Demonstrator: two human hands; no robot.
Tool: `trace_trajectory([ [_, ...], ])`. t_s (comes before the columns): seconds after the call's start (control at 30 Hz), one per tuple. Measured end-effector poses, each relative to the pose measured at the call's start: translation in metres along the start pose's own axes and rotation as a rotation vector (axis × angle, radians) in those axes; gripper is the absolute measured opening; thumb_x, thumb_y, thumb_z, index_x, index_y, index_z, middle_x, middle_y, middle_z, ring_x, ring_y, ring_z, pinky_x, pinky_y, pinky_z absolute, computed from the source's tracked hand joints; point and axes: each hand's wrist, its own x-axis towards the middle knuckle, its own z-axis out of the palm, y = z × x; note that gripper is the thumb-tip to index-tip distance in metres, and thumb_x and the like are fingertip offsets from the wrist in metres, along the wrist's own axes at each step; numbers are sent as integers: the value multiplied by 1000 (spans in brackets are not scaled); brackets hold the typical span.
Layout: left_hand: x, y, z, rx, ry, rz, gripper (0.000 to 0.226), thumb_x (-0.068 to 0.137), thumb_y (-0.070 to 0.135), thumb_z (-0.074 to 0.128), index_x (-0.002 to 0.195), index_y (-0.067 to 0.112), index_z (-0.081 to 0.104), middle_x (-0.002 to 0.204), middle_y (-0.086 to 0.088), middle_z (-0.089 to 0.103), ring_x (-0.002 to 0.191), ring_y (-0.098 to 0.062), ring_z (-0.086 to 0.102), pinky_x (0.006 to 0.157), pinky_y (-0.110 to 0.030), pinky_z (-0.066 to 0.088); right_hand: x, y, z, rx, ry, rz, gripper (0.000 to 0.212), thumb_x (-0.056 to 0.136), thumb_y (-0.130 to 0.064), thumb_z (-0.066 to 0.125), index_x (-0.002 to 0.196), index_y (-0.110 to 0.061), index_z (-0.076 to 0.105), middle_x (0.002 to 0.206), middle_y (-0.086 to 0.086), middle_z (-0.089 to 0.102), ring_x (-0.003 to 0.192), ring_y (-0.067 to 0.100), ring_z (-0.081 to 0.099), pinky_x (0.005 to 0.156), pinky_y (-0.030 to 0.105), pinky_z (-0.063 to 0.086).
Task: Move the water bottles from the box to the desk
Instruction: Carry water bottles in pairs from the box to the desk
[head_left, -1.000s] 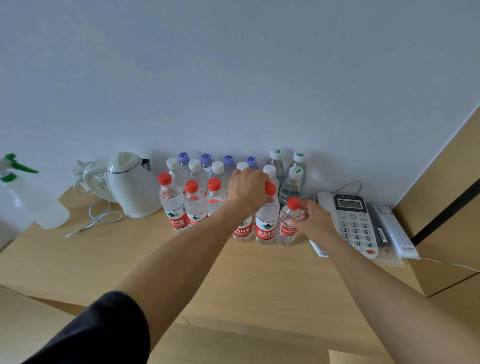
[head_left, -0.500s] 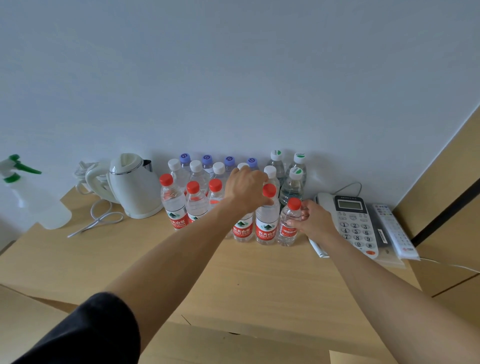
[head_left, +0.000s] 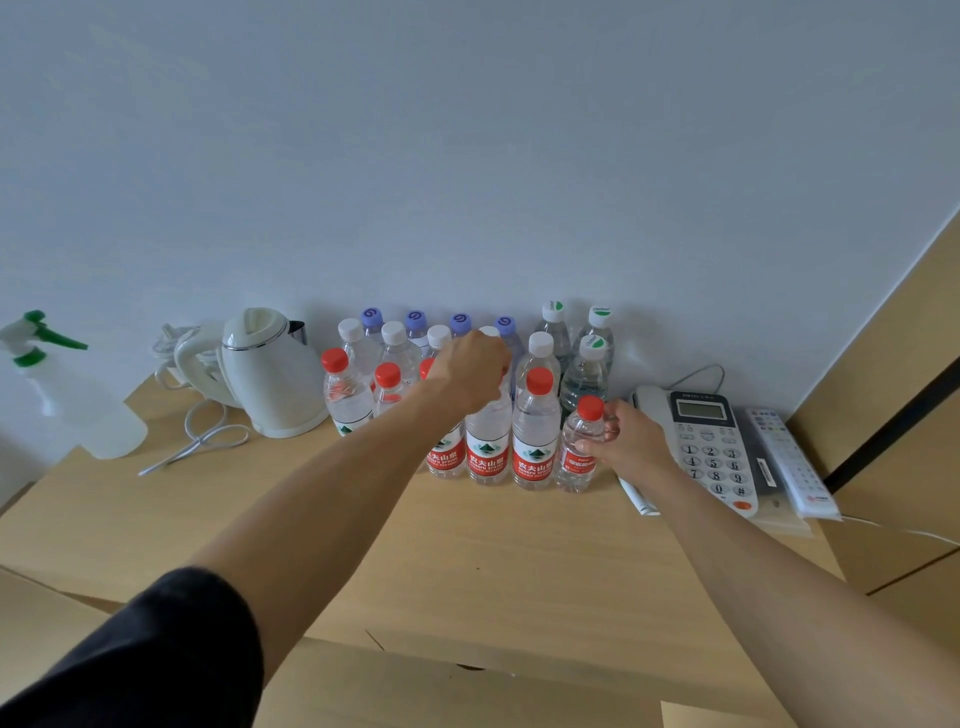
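On a light wooden desk (head_left: 156, 519) against a pale wall, a cluster of upright water bottles (head_left: 467, 395) stands packed together: red-capped ones in front, white-capped behind, purple-capped and green-marked ones nearest the wall. Both bare arms reach forward from the bottom of the view. The left hand (head_left: 470, 371), knuckles up and wrist bent slightly down, covers the top of a red-labelled bottle (head_left: 487, 447) in the front row, fingers curled down over its cap; the cap itself is hidden under the hand. The right hand (head_left: 626, 441) reaches in from the right, palm turned inward, thumb and fingers wrapped around the side of a small red-capped bottle (head_left: 579, 449) standing on the desk at the right end of the front row, just beside a taller bottle. A white electric kettle (head_left: 265, 374) sits left of the bottles, with a spray bottle (head_left: 78, 400) farther left. A desk telephone (head_left: 709, 447) and a remote control (head_left: 792, 462) lie to the right.
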Motion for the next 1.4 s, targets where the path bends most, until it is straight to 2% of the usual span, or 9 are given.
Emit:
trace_trajectory([
  [0.23, -2, -16, 7, -56, 4, -48, 9, 91, 14, 69, 100, 11, 71, 96, -7, 69, 89, -26, 67, 70, -31, 53, 3, -5, 13, 6, -23, -2, 41, 73, -21, 88, 104, -16, 61, 91, 0, 64, 85, 17, 59, 77, 30, 47],
  [0.4, 0, -17, 4, -51, -41, -50, 15, 91, 13, 69, 105, 10, 74, 101, -8, 71, 93, -26, 68, 75, -33, 56, 5, -6, 13, 10, -25, 4, 41, 73, -22, 88, 104, -17, 61, 94, 1, 66, 86, 17, 60, 74, 28, 45],
  [0.5, -1, -15, 3, 0, -59, -42, 20, 93, 15, 68, 112, 12, 72, 108, -6, 70, 99, -25, 67, 79, -32, 56, 4, -6, 14, 8, -32, 13, 42, 73, -22, 88, 104, -18, 60, 96, 2, 66, 91, 21, 62, 78, 30, 48],
  [0.67, -6, -10, 4, 50, 12, 12, 51, 83, 47, 76, 127, 26, 63, 116, 1, 63, 106, -23, 63, 77, -36, 50, 4, -9, 17, -9, -51, 4, 44, 74, -22, 89, 107, -15, 61, 99, 6, 67, 95, 24, 64, 83, 33, 50],
  [0.77, -4, 1, 5, 43, 93, 71, 60, 78, 66, 72, 124, 28, 64, 114, 3, 66, 108, -23, 60, 88, -37, 48, 4, -13, 17, -13, -57, -5, 45, 74, -22, 89, 109, -16, 61, 98, 3, 67, 96, 23, 64, 86, 34, 51],
  [0.87, 1, 11, 6, 23, 108, 39, 42, 86, 55, 70, 117, 26, 67, 106, -1, 70, 104, -27, 61, 96, -40, 48, 5, -16, 16, -20, -55, -12, 46, 74, -23, 89, 110, -15, 61, 100, 3, 68, 96, 23, 63, 88, 36, 52],
  [1.0, 3, 7, 8, -24, 124, 0, 26, 91, 38, 70, 114, 26, 69, 103, -3, 71, 99, -27, 62, 93, -41, 50, 5, -20, 15, -28, -56, -20, 46, 74, -22, 89, 109, -16, 61, 100, 2, 68, 96, 22, 64, 89, 37, 52],
  [1.27, 1, 4, 5, -87, 134, -4, 28, 91, 33, 73, 118, 25, 70, 103, -3, 72, 101, -28, 63, 87, -41, 55, 5, -24, 14, -29, -55, -27, 44, 75, -21, 88, 110, -12, 61, 98, 7, 67, 94, 25, 62, 89, 40, 51],
  [1.4, 0, 5, 5, -80, 160, -18, 30, 91, 36, 71, 120, 29, 68, 105, -3, 70, 103, -28, 61, 90, -41, 53, 8, -25, 13, -34, -55, -24, 45, 75, -22, 88, 111, -14, 61, 96, 2, 65, 92, 21, 61, 89, 39, 51],
])
